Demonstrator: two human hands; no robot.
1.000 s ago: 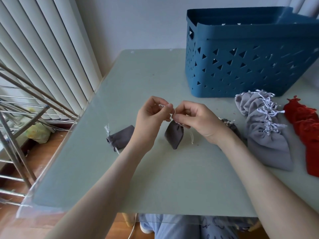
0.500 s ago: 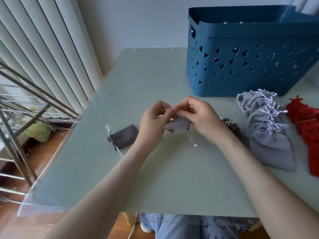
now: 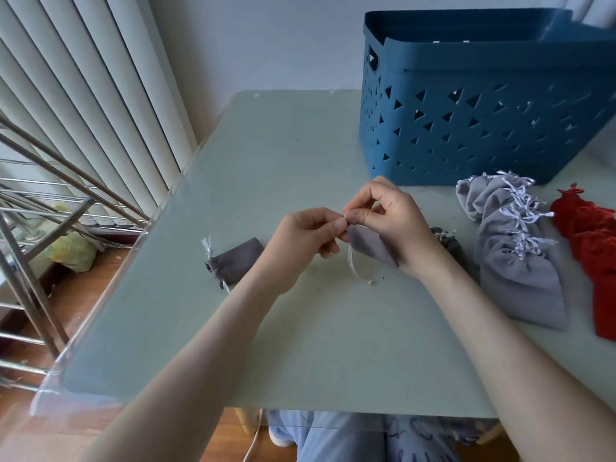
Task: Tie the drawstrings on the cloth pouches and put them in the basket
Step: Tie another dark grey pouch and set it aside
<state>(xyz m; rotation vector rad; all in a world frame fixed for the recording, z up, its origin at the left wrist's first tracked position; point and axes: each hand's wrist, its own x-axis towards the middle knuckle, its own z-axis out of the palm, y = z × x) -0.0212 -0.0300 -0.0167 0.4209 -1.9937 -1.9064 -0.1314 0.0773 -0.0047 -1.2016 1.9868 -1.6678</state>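
- Pale vertical blinds (image 3: 83,95) hang far to the left of the blue basket (image 3: 483,105), which stands on the far right part of the grey-green table (image 3: 300,345).
- A metal rack (image 3: 40,208) slants below the blinds, also far left of the basket and off the table, with a yellowish bag (image 3: 75,251) on the floor under it.
- A dark grey pouch (image 3: 235,261) lies flat on the table, well left of the basket and nearer the person, its white cord ends sticking out at the gathered neck.
- The left hand (image 3: 303,243) is in front of the basket's left corner, nearer the person, fingers curled in and thumb tip pinching the neck of the small grey pouch (image 3: 370,243).
- That pouch hangs between the two hands, just in front of the basket's left end; a white drawstring (image 3: 355,266) loops down from it to the tabletop.
- The right hand (image 3: 390,218) meets the left at the same neck, thumb and forefinger pinched together on it, the other fingers bent over the pouch body.
- Another dark pouch (image 3: 448,241) shows partly behind the right wrist, in front of the basket.
- A heap of light grey pouches (image 3: 513,251) with white cords lies just in front of the basket's front wall.
- Red pouches (image 3: 593,241) lie beside that heap, in front of the basket's right end.
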